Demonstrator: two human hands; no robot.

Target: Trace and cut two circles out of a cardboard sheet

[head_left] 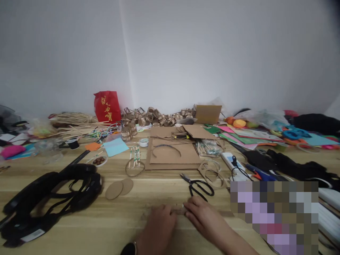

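Note:
Low in the middle, my left hand and my right hand are close together over the wooden table. A thin brown strip, apparently cardboard, shows between them and seems to lie nearly flat; blur softens its edges. Curled fingers of my left hand press on the strip. My right hand's fingers are closed at the strip too, with a small pale spot at the fingertips that I cannot make out. Just beyond my right hand lie black-handled scissors, blades pointing away. Two cardboard discs overlap to the left.
Cardboard sheets lie ahead, with a curved strip on top. A ring and wooden sticks are left of them. Black straps sit at left, a red bag at the back. Coloured paper lies to the right.

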